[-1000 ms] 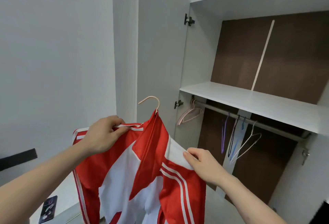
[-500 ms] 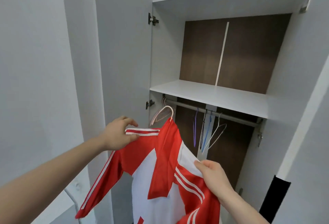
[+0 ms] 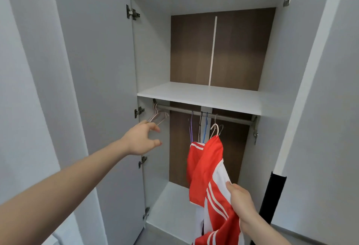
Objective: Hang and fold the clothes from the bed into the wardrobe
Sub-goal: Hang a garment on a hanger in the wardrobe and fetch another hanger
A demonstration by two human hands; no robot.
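A red and white striped jacket [image 3: 206, 169] hangs on a pale hanger [image 3: 215, 129] whose hook is up at the wardrobe's grey rail [image 3: 229, 118]; whether the hook rests on the rail I cannot tell. My right hand [image 3: 240, 200] grips the jacket's lower white and red cloth from the right. My left hand [image 3: 141, 137] is off the jacket, fingers loosely spread, reaching at the rail's left end just below several pink hangers [image 3: 158, 115].
Purple, black and blue bare hangers [image 3: 200, 128] hang mid-rail left of the jacket. A white shelf [image 3: 204, 97] sits above the rail. The left door [image 3: 93, 89] stands open beside my left arm. A white wardrobe floor [image 3: 171, 206] lies below; a black strip [image 3: 272, 196] is at right.
My left hand let go of the jacket's shoulder and moved up toward the pink hangers. The jacket and hanger moved right and into the wardrobe, up to the rail.
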